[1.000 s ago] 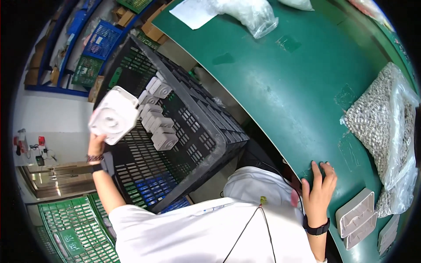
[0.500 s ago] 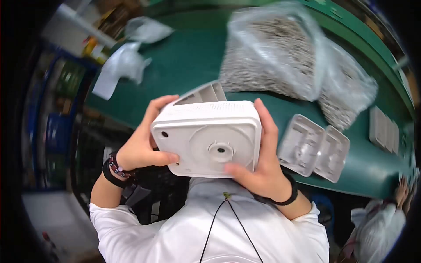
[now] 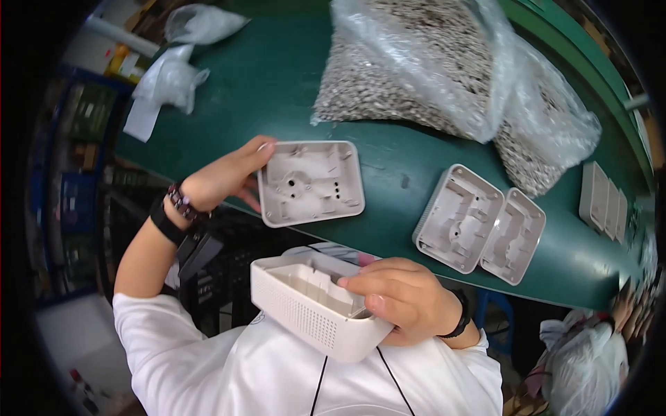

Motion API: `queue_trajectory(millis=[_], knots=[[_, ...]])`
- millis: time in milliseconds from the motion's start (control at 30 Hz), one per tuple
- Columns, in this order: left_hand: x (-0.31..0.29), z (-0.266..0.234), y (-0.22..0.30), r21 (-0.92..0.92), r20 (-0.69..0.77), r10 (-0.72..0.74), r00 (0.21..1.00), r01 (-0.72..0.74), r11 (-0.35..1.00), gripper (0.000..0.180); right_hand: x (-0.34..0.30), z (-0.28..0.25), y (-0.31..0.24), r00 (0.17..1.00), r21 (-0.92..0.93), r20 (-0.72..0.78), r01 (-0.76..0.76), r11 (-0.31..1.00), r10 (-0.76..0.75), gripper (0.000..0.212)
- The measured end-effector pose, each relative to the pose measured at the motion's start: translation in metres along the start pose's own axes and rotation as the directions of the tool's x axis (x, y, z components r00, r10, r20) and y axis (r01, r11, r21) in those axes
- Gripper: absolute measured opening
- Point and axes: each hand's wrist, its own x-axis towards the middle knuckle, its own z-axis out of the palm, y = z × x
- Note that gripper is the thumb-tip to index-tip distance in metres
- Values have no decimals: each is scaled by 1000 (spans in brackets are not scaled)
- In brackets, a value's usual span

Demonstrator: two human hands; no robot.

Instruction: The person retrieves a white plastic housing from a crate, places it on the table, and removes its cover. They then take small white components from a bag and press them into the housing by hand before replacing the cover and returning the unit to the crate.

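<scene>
Two separate off-white plastic housing halves are at my hands. My left hand [image 3: 225,173] is closed on the left edge of a shallow housing half [image 3: 316,201], whose hollow side with posts and small holes faces up at the table's near edge. Some of those fingers are hidden behind its edge. Closer to my body, my right hand [image 3: 406,295] grips the right end of a deeper housing half [image 3: 295,308], its fingers over the rim. A dotted grille covers that half's near side, and its hollow interior is partly visible.
On the green table [image 3: 270,76], two open housing halves [image 3: 458,222] lie to the right, with several more stacked parts [image 3: 603,197] beyond. Large clear bags [image 3: 409,76] of small greyish pieces lie at the back. Crumpled plastic bags [image 3: 166,83] rest far left. A co-worker's hands [image 3: 624,312] show at right.
Both hands were together on one white housing with its flat face up. They have moved apart: the left is on the shallow half at the table, the right holds the deeper half lower down.
</scene>
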Motion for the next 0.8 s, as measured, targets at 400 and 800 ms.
queue_trajectory(millis=[400, 800], knots=[[0, 39, 61, 214, -53, 84, 995, -71, 974, 53, -6, 12, -10, 957, -112, 292, 27, 993, 7, 69], [26, 112, 2, -417, -20, 151, 988, -145, 897, 55, -22, 13, -17, 983, -16, 165, 84, 996, -80, 54]])
